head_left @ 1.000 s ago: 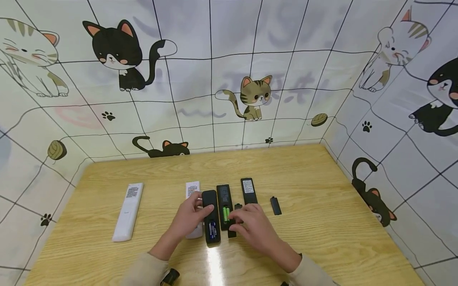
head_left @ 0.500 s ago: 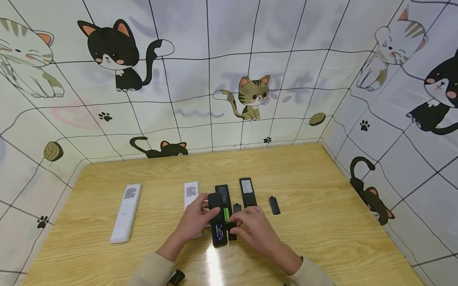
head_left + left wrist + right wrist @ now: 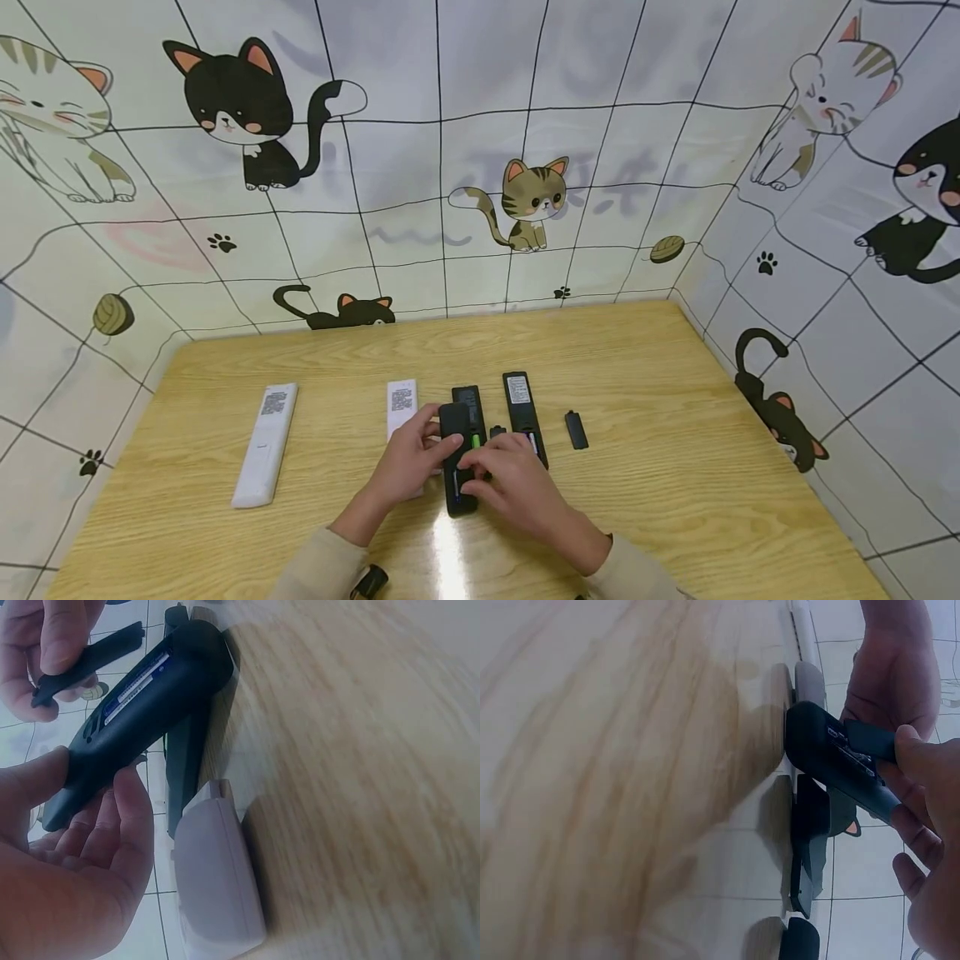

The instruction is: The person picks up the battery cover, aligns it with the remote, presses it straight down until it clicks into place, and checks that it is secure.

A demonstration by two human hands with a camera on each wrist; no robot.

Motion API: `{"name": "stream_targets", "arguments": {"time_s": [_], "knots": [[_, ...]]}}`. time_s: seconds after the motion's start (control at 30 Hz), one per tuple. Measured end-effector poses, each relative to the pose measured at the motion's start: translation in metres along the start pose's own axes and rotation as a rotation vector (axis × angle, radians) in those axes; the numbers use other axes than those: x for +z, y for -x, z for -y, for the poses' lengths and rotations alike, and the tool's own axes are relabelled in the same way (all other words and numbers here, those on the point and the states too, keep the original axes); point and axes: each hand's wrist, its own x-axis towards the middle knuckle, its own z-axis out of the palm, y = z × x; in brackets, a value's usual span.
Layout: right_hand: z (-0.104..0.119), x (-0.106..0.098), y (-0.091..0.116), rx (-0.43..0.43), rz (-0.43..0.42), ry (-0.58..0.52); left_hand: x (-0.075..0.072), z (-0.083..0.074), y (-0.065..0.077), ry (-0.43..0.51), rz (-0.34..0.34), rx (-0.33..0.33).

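My left hand (image 3: 405, 460) grips a black remote control (image 3: 161, 712) by its far end, raised off the table. Its battery compartment faces up without a lid, and batteries (image 3: 133, 694) with dark blue wrappers lie inside. Between thumb and fingers, my right hand (image 3: 517, 477) pinches a small black battery cover (image 3: 97, 664). In the left wrist view that cover hovers just above the compartment, tilted and apart from it. Under the held remote, partly hidden, lies another black remote (image 3: 466, 397) with green batteries (image 3: 476, 440) showing.
A white remote (image 3: 401, 398) lies partly under my left hand, another white remote (image 3: 265, 446) farther left. To the right are a black remote (image 3: 519, 390) with a label, its compartment uncovered, and a loose black cover (image 3: 576, 430). Another small black cover (image 3: 497, 431) lies between the black remotes.
My left hand has shifted the held remote to the right, over the one with green batteries. My right hand has moved left, bringing the battery cover over the compartment.
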Motion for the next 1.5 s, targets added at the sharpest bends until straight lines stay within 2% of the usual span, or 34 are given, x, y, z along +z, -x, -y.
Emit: {"name": "stream_targets", "arguments": {"time_s": [0.33,0.83,1.07,1.5], "knots": [[0.0,0.007,-0.002,-0.032,-0.01,0.052,0.0,-0.002,0.0,0.018,-0.011,-0.019],[-0.002,0.01,-0.002,-0.029,-0.014,0.061,-0.001,-0.002,0.001,0.036,-0.008,-0.023],[-0.002,0.012,-0.002,-0.05,-0.061,0.088,0.0,-0.004,0.002,0.041,-0.011,-0.02],[-0.001,0.012,-0.007,-0.02,-0.144,0.107,0.0,-0.001,0.003,0.061,-0.012,-0.034]]}}
